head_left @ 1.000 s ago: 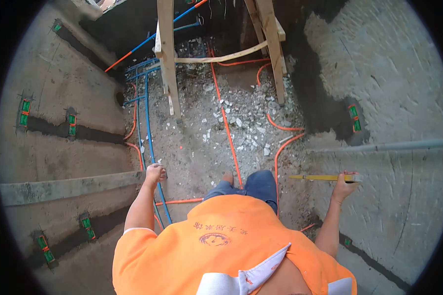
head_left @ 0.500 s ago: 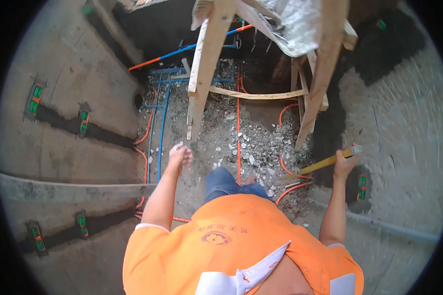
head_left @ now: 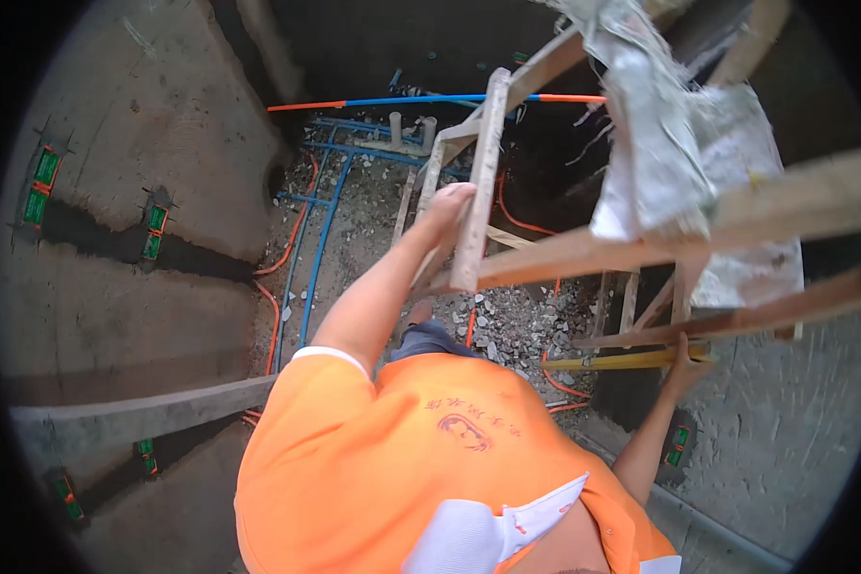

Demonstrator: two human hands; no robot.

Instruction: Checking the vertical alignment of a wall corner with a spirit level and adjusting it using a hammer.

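My left hand [head_left: 447, 212] reaches forward and is closed round a pale wooden piece of a rough timber trestle [head_left: 481, 182]. The trestle stands tilted in front of me, its long rails running off to the right. A torn white woven sack [head_left: 651, 143] hangs over its upper part. Low on the right, my right hand [head_left: 684, 367] is closed on a long yellow bar-like tool [head_left: 622, 361], just below the trestle's lower rail. Part of that hand's grip is hidden, and the tool's exact kind is unclear.
Broken rubble [head_left: 517, 320] covers the floor. Blue pipes [head_left: 320, 253] and orange conduits [head_left: 270, 325] run along it. A blue-and-orange pipe [head_left: 402, 99] spans the far side. Green boxes [head_left: 156, 230] sit in the left wall; a pale ledge [head_left: 143, 407] juts out below them.
My left hand, free before, has moved forward and right and taken hold of the trestle. The trestle has tilted and swung right, closer to me. My right hand still holds the yellow tool, lower down.
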